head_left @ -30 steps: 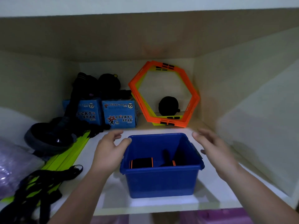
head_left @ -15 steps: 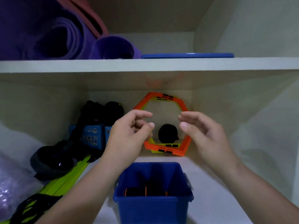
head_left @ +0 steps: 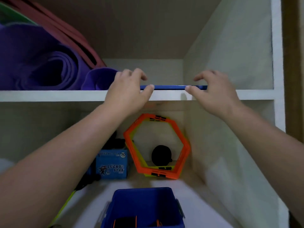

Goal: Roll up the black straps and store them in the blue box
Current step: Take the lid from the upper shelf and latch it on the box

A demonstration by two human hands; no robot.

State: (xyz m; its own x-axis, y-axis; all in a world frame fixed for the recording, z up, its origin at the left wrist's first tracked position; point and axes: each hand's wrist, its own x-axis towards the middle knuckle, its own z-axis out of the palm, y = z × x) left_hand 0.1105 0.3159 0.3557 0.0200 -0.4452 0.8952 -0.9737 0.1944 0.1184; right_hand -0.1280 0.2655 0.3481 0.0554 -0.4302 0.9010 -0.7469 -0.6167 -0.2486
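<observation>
Up on the upper shelf [head_left: 49, 95], left hand [head_left: 130, 89] and right hand [head_left: 212, 91] arched half-open over the blue lid [head_left: 169, 87], thumbs touching its edge, not yet pinching; best pinched evenly and slid out level.

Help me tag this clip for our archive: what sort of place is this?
Probably a home storage cupboard for exercise gear: white shelf boards, a rolled purple foam mat on the upper one, orange hexagonal plastic rings leaning at the back below, and a blue plastic box holding rolled black straps.
</observation>
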